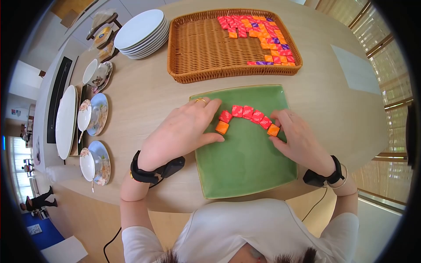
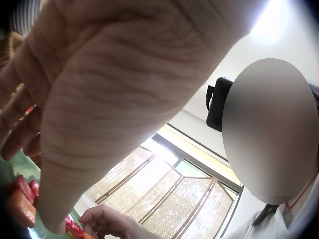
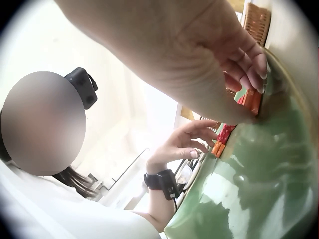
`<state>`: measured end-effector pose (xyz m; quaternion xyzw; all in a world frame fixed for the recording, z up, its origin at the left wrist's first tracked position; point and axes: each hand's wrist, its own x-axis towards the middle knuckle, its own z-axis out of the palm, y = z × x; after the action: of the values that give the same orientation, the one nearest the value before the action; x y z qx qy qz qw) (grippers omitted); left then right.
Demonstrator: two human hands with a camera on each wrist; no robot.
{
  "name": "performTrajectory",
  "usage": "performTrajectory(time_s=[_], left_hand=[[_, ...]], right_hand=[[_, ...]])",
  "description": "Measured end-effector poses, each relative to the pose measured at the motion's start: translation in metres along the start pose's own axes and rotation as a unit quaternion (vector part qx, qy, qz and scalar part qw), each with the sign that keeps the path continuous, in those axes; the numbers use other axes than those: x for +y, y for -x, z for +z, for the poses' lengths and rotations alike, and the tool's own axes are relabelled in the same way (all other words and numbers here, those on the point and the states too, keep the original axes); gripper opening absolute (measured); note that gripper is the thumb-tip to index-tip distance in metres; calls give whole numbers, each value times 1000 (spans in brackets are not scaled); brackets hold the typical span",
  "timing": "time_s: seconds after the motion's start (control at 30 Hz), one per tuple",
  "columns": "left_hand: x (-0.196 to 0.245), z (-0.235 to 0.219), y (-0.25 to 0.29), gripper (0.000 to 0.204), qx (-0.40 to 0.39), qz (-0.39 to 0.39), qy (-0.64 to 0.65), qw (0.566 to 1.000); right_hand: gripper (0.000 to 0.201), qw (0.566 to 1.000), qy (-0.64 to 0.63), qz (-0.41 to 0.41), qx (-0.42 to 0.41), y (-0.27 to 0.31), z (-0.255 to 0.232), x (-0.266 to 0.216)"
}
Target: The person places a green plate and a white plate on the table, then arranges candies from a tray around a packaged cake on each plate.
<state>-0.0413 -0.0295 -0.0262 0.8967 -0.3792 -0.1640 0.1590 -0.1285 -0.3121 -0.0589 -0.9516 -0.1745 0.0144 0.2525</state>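
Note:
On the green square plate [image 1: 245, 166], several red wrapped candies [image 1: 247, 112] form an arch. One orange wrapped candy [image 1: 222, 127] sits at its left end, another orange candy [image 1: 273, 130] at its right end. My right hand [image 1: 302, 138] pinches the right-end orange candy between thumb and fingertips, low over the plate, as the right wrist view also shows. Beside the arch's left end is my left hand [image 1: 182, 125], its thumb and fingers spread apart around the two leftmost candies with a gap. The left hand's palm fills much of the left wrist view.
Behind the plate stands a wicker tray [image 1: 197, 52], its right part covered with red, orange and purple candies. To its left is a stack of white plates [image 1: 141, 33]. Floral cups on saucers [image 1: 101, 162] and a large white oval plate [image 1: 66, 122] line the table's left side.

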Motion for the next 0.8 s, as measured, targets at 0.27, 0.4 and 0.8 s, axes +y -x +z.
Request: performTrajectory(time_s=[0.27,0.4,0.8], left_hand=[[1,1,-1,62,-26,-5,9,1000],[-2,5,-1,61,-15,8,27,999],[-2,15,-6,56,7,17,64,998]], right_hand=[[38,1000,-27,10,-2,-2,3,2],[42,999,-35,9,-10,0,1,3],[43,999,-42,18,-28,0,-3,5]])
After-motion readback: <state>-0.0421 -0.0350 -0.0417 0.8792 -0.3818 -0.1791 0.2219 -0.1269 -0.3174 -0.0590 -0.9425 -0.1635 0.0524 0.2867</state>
